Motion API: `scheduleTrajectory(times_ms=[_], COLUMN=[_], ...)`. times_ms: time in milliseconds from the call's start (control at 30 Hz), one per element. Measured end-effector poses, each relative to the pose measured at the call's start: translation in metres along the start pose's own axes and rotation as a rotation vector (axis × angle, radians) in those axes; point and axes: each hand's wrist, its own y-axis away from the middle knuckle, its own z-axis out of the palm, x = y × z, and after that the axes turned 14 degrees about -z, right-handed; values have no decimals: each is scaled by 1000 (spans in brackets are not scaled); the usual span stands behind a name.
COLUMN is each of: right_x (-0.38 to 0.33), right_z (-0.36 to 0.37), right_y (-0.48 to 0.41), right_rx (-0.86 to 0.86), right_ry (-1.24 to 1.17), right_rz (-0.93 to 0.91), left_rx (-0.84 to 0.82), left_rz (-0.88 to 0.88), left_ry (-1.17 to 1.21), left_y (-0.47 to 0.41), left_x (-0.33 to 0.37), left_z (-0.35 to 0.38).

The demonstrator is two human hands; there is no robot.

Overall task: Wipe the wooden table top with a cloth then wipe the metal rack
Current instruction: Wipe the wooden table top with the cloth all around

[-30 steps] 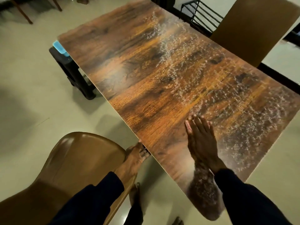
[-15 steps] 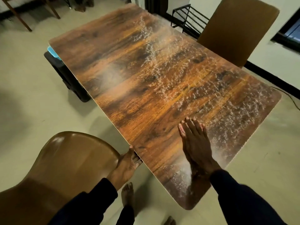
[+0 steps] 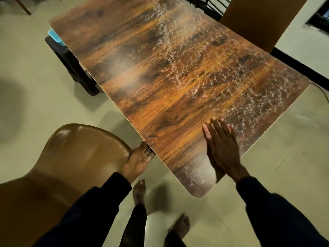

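Right hand [image 3: 222,150] flat on wooden table top [image 3: 160,77] by its near corner, fingers straight, together, palm pressing brownish cloth [image 3: 219,172]; only a flap shows. Left hand [image 3: 138,159] grips table top's near-left edge, fingers curled under. White speckles [image 3: 249,97] across table top's right half. Metal rack [image 3: 211,5] beyond far edge

The person wore a dark navy long-sleeved top of plain, soft-looking cloth. The left sleeve [image 3: 99,202] ended in a close cuff just behind the left grip [image 3: 138,161]. The right sleeve [image 3: 277,216] matched it in colour and cloth, its cuff ending just behind the right grip [image 3: 222,148]. Both grips were bare. Below them, dark trouser legs [image 3: 133,227] of much the same shade ended above bare feet [image 3: 139,192].
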Motion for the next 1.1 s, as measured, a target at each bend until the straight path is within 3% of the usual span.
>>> scheduleTrajectory(times_ms=[67,100,200,267,333,433,500,567,667,733,767,867,933,1000,1100], right_x=[-22,-39,-81,-71,-33,30,35,1,-61,-55,-41,-13,-22,-54,-112], right_z=[0,6,29,28,18,-6,-16,-6,22,28,28,17,16,26,43], right_y=[-17,-15,36,70,77,58,44,48,98,109,101,55,20,-14,-37], right_rx=[31,12,-94,-90,-46,-44,19,28,-54,-87,-61,46,101,110,85], right_ry=[-24,3,4,-42,-14,27,-38,-11,-49,-23,-8,-5,-29,-61,-87], right_rz=[58,-16,-471,-592,-511,-105,105,23,-401,-556,-526,-165,-46,-82,-297], left_rx=[18,16,3,-4,-2,-4,-33,-47,-29,-25,-26,-18,-19,-22,-25], left_rz=[0,-3,-10,-20,-22,-12,-14,-24,-31,-34,-34,-33,-36,-35,-27], left_ry=[26,32,42,28,22,35,28,31,70,71,72,98,114,135,164], left_y=[-1,0,2,3,4,5,6,8,13,14,15,14,13,11,7], left_x=[-8,-13,-26,-36,-43,-54,-62,-71,-81,-82,-81,-75,-75,-76,-73], left_z=[-2,-2,3,7,7,2,-1,-2,5,8,8,1,-5,-10,-16])
